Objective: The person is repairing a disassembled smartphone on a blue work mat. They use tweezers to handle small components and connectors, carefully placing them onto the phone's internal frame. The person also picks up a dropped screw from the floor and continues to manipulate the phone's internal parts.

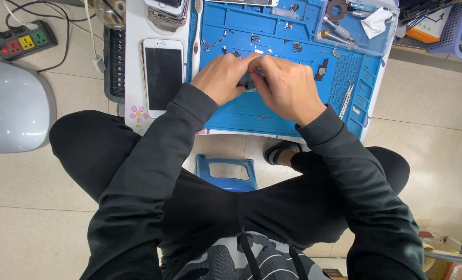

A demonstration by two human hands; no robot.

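My left hand (221, 78) and my right hand (288, 87) meet over the middle of a blue repair mat (252, 111) on a small white table. Both pinch a small dark part (250, 85) between their fingertips; most of it is hidden by the fingers. Tiny screws and small metal pieces (215, 42) lie on the mat just beyond my hands. A small black component (322, 68) rests to the right of my right hand.
A white phone with a cracked dark screen (162, 75) lies left of the mat. Tweezers (346, 98) lie at the mat's right. A clear tray (358, 23) holds tools and a white cloth. A power strip (22, 39) sits on the floor, a blue stool (226, 173) under the table.
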